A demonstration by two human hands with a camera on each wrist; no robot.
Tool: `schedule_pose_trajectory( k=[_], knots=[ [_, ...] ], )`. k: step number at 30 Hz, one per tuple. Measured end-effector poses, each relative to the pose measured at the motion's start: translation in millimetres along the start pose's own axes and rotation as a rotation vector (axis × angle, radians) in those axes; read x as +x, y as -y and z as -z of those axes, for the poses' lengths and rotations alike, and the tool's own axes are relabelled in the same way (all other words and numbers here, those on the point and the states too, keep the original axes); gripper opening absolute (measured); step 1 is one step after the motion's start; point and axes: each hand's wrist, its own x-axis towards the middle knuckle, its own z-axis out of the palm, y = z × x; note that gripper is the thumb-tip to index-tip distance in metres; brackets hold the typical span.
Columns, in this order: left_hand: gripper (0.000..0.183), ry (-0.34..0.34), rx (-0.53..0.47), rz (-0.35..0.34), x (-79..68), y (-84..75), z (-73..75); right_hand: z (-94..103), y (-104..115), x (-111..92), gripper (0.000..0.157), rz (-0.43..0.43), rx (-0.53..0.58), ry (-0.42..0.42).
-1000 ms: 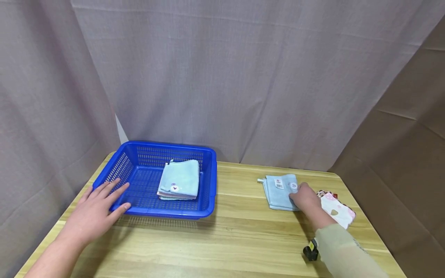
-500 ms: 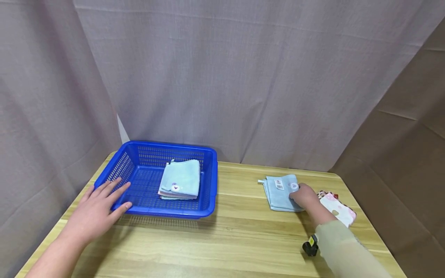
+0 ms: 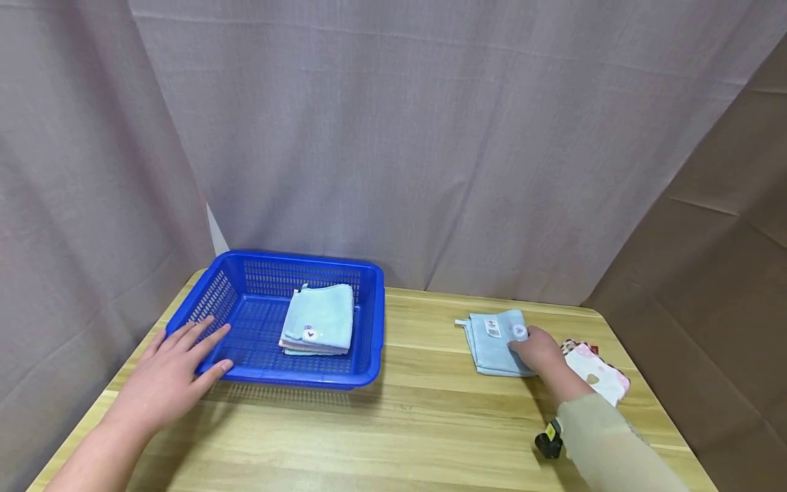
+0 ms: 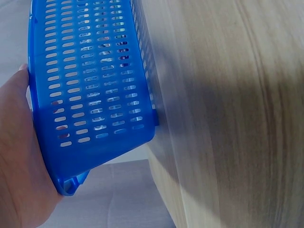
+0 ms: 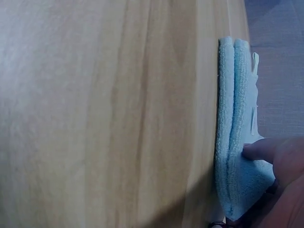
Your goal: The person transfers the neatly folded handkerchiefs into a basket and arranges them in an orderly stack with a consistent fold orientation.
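From the head view, we're looking over a pale wood-grain tabletop (image 3: 406,437), its streaks running side to side, its far corners rounded. Grey-mauve curtain (image 3: 369,137) hangs right behind the far edge and round the left side, softly creased, with a thin pale gap by the far left corner; brown sheeting (image 3: 707,294), lined with fold marks, walls the right edge. Over towards the far left corner sits a blue slotted basket (image 3: 301,378), a folded cloth stack (image 3: 322,307) in its right half, light blue on top. The left hand (image 3: 169,376), fingers spread and gripping nothing, lies over the basket's near left corner. Across to the right half, nearer the far edge, a folded light blue cloth (image 3: 494,355) lies with its loop pointing left, and the right hand (image 3: 542,355) has its right side pinched. Between that hand and the right edge: a white and pink cloth (image 3: 605,379) overlapping a brown checked cloth (image 3: 573,343). A black device (image 3: 549,443) sits at the beige sleeve (image 3: 605,437). To the left wrist view: the basket's slotted wall rises from the tabletop, shadow streaking the grain beside it, the hand against the rim, grey fabric beyond. And the right wrist view: thick terry layers along the tabletop's edge, thumb pressed on top, lower fingers hidden, a dark shadow across the wood, fabric behind.
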Motion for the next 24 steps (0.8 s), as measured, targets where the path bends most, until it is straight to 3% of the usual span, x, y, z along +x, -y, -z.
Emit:
schedule_pose_trajectory(
  k=[24],
  knots=[
    [0.061,-0.017,-0.004,-0.011,-0.3,1.6,-1.7,-4.5,-3.3,-6.2,0.055,0.104,0.04,-0.097]
  ],
)
